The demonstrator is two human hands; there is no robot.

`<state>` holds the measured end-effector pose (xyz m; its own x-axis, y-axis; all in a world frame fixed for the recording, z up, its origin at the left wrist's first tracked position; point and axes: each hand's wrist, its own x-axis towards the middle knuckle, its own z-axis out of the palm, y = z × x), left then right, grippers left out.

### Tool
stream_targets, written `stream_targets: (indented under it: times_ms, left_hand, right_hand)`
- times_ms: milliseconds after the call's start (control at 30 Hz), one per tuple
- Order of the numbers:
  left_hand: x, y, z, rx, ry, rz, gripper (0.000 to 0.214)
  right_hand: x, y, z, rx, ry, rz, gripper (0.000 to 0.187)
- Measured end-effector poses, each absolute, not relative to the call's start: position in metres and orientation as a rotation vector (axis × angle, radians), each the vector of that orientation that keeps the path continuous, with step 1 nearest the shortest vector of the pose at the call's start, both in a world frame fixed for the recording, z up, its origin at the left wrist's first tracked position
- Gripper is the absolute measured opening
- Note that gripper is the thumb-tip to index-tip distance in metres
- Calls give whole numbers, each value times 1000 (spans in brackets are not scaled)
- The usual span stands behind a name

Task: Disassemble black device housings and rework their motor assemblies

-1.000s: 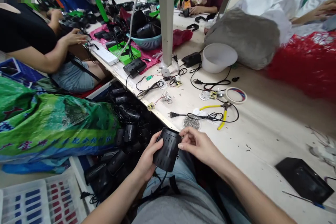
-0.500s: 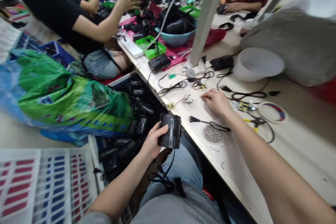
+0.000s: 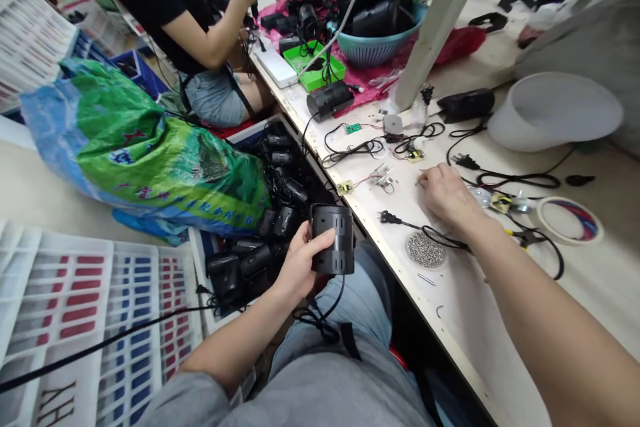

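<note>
My left hand (image 3: 299, 265) is closed around a black cylindrical plastic housing (image 3: 332, 240) with slots in its side. The housing is held over my lap, and its black cord hangs down from it. Over the white table, my right hand (image 3: 444, 195) has its fingers pinched together near the tabletop; whatever is between them is too small to make out. Left of that hand lie a small silvery part with wires (image 3: 384, 177) and a little yellow circuit part (image 3: 345, 187). Nearer to me are a black plug (image 3: 390, 217) and a round dish of small screws (image 3: 425, 250).
A crate of black housings (image 3: 250, 257) stands left of the table edge. Beyond it are a green and blue sack (image 3: 185, 167) and white plastic baskets (image 3: 125, 307). A slanted post (image 3: 435, 33), white bowl (image 3: 550, 113) and tape roll (image 3: 567, 220) are on the table. A co-worker (image 3: 165, 7) sits at far left.
The view has shifted, so the table's contents appear farther right. My left hand keeps hold of the housing, and my right hand stays low over the table with its fingers drawn together.
</note>
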<state>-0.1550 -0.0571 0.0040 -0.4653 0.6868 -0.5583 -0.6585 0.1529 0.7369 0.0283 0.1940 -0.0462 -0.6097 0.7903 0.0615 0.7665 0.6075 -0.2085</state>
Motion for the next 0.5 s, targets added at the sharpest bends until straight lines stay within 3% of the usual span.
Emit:
stream_targets:
  times_ms: [333, 500]
  left_hand:
    - [-158, -73, -13, -93, 1076, 1606, 47]
    - [-164, -78, -26, -51, 991, 1532, 50]
  right_hand:
    - [45, 176, -22, -1401, -2491, 284, 16]
    - [55, 144, -5, -1189, -2395, 266, 10]
